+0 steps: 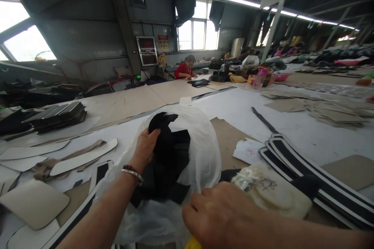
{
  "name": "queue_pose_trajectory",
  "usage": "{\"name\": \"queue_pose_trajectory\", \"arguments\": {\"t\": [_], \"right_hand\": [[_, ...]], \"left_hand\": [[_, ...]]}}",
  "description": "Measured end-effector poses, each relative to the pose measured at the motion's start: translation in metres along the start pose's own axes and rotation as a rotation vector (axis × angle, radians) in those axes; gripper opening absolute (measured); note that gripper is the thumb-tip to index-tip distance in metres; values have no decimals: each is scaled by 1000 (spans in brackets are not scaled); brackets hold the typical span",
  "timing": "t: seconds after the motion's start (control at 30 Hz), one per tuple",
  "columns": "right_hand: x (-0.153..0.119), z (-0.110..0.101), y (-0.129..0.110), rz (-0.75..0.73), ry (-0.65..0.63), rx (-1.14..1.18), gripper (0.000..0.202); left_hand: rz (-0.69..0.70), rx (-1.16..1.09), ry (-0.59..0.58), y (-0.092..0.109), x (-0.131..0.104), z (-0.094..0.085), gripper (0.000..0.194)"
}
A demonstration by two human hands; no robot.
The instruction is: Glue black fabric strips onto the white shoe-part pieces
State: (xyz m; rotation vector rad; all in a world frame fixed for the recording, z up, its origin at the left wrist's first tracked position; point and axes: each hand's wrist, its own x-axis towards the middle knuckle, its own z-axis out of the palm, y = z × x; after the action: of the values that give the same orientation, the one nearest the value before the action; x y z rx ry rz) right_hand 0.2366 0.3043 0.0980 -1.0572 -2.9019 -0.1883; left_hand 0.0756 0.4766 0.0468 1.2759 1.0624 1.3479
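Note:
A translucent white plastic bag (206, 148) lies open in front of me, with black fabric pieces (172, 155) inside it. My left hand (147, 146) reaches into the bag, thumb and fingers closed on one of the black pieces near its upper end. At the bag's near right edge, my right hand (219, 210) is closed in a fist. Just under that fist a bit of a yellow thing (193, 243) shows; whether the fist grips it or the bag's edge is hidden.
Curved black strips with white edges (295, 155) lie at right beside an off-white lumpy block with writing (271, 194). Grey-brown sheets (330, 111) are piled beyond. Pale cut panels (84, 157) and a dark stack (58, 114) are at left. A person in red (184, 71) sits across the table.

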Motion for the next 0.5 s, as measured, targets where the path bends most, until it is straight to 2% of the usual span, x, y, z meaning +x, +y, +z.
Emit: {"name": "queue_pose_trajectory", "arguments": {"t": [0.17, 0.3, 0.37, 0.43, 0.5], "right_hand": [[-5, -4, -3, 39, -45, 55, 6], [-11, -11, -6, 29, -48, 58, 6], [-11, -17, -7, 45, -93, 75, 6], [-11, -26, -8, 100, -135, 120, 11], [-10, -40, -6, 190, -119, 184, 14]], "left_hand": [[-83, -154, 115, 24, -12, 2, 12], [-163, -168, 182, 39, -19, -3, 16], [-182, -176, 215, 47, -23, -5, 17], [-203, -212, 218, 54, -27, -6, 17], [-234, -262, 189, 61, -32, -7, 17]]}}
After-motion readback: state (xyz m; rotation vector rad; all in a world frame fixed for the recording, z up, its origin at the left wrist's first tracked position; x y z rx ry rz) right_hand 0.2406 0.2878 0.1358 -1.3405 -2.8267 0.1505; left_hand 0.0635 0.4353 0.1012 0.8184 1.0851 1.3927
